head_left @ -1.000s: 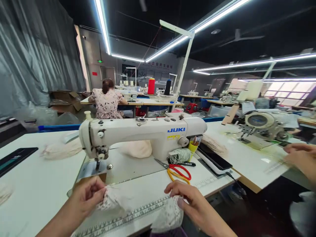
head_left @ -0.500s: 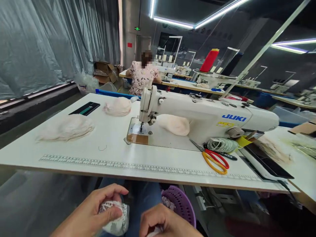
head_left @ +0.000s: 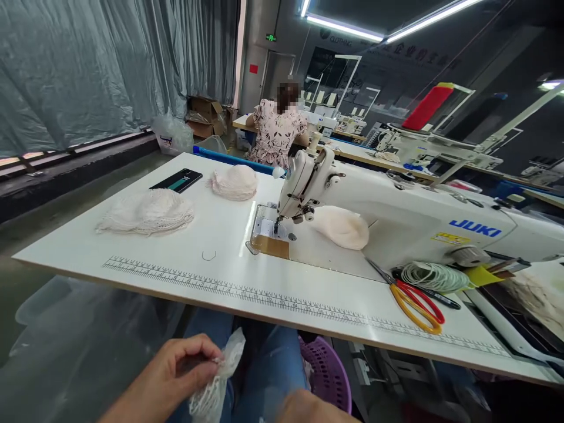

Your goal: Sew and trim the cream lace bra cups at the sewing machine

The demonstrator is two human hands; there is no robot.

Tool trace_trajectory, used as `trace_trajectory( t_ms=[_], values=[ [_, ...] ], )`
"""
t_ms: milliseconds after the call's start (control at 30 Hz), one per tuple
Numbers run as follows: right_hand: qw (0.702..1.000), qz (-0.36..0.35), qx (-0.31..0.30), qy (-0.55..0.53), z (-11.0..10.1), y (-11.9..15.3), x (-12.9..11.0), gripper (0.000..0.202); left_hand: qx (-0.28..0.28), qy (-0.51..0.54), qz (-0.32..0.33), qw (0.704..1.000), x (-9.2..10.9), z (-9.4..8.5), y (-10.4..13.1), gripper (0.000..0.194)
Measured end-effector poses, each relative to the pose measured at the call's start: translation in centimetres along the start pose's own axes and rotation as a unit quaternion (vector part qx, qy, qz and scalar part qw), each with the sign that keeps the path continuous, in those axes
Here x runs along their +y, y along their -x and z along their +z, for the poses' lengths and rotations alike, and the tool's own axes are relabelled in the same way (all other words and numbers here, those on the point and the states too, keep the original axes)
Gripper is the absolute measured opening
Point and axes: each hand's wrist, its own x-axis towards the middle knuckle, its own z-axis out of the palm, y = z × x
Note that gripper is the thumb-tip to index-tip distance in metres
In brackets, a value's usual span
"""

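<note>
My left hand [head_left: 185,373] pinches a piece of white lace [head_left: 215,385] between thumb and fingertips, below the table's front edge and over my lap. The lace hangs down and spreads a little above the fingers. My right hand [head_left: 315,408] is at the bottom edge, smeared by motion and cut off, so its fingers do not show. Close to it stands a purple plastic basket [head_left: 328,373] with some pale fabric inside.
A white JUKI sewing machine [head_left: 396,205] stands on the table [head_left: 145,258]. Around it lie lace stacks [head_left: 147,211], a pale fabric piece [head_left: 343,228], scissors [head_left: 416,305], a cord coil [head_left: 434,276] and a phone [head_left: 177,180]. Further back sits a person [head_left: 279,132].
The view has turned left, so the table and machine shift right. In my left hand, the bunched lace now hangs more loosely. My right hand has moved lower and right, blurred.
</note>
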Motion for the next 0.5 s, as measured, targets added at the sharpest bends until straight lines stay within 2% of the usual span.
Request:
trace_trajectory(
  t_ms=[100, 233, 400, 500],
  values=[
    [0.996, 0.006, 0.077, 0.045, 0.5, -1.0, 1.0, 0.024, -0.017, -0.048, 0.012, 0.999, 0.0, 0.7, -0.7, 0.041],
    [0.981, 0.039, 0.167, 0.095, 1.3, -1.8, 2.4, 0.024, -0.011, -0.076, -0.001, 0.997, -1.4, 1.6, -0.9, 0.037],
    [0.976, 0.025, 0.187, 0.105, 1.6, -1.3, 2.8, 0.027, -0.002, 0.003, -0.048, 0.999, -2.1, 2.3, -0.3, 0.04],
    [0.992, 0.008, 0.126, 0.013, 1.8, 0.0, 2.6, 0.037, -0.012, -0.017, -0.07, 0.997, -2.2, 2.2, -0.4, 0.039]
  ],
)
